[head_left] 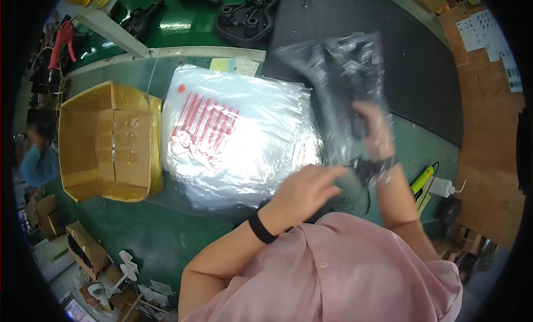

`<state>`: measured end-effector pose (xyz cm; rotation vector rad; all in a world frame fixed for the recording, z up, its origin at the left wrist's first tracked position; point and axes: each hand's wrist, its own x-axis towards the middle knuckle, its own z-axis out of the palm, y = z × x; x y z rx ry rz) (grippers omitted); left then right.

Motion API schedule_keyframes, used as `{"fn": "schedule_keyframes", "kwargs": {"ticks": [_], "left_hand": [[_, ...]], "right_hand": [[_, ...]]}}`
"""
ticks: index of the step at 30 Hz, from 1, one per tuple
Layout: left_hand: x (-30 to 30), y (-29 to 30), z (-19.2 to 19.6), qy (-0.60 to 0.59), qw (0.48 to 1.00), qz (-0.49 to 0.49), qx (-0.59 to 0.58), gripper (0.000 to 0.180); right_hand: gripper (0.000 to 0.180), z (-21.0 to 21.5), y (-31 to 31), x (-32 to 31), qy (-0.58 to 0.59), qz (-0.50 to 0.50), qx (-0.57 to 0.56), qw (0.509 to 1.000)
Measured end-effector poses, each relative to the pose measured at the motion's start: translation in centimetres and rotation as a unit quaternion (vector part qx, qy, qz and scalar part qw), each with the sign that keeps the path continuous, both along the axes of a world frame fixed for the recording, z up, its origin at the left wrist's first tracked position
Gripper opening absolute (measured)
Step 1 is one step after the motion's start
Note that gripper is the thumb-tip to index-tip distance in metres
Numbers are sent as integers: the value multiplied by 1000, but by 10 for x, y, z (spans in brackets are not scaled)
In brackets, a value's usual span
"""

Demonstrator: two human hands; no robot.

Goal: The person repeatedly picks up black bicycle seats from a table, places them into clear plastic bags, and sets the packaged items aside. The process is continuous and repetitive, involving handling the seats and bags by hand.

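A clear plastic bag point(350, 66) hangs over and around my right hand point(378, 132), right of the middle. Through the film, that hand's fingers curl round a small dark part point(360, 125), blurred and too unclear to name. A thin black cable point(367, 198) dangles below the bag, close to my right wrist. My left hand point(305, 193) reaches in from below, fingers stretched and slightly apart, tips near the bag's lower edge; motion blurs them. Beside it, to the left, lies a stack of clear plastic bags point(261, 122) with red print on the top one.
An open cardboard box point(127, 138) with yellow tape stands to the left. Black moulded parts point(247, 21) lie on the green surface beyond a metal rail point(211, 53). A black mat point(416, 61) covers the far right; a yellow-green cutter point(423, 179) and white bottle point(442, 187) lie at right.
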<state>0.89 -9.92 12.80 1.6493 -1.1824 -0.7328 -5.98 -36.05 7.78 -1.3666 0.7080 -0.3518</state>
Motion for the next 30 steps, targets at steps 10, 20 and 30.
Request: {"fn": "schedule_keyframes", "kwargs": {"ticks": [10, 20, 30], "left_hand": [[21, 46, -109, -172, 944, 131, 248, 59], [65, 73, -129, 289, 864, 294, 288, 14], [63, 68, -127, 354, 859, 345, 133, 5]], "right_hand": [[68, -52, -158, 258, 6, 74, -495, 866], [70, -72, -113, 456, -29, 456, -706, 541], [56, -26, -21, 158, 27, 323, 466, 824]]}}
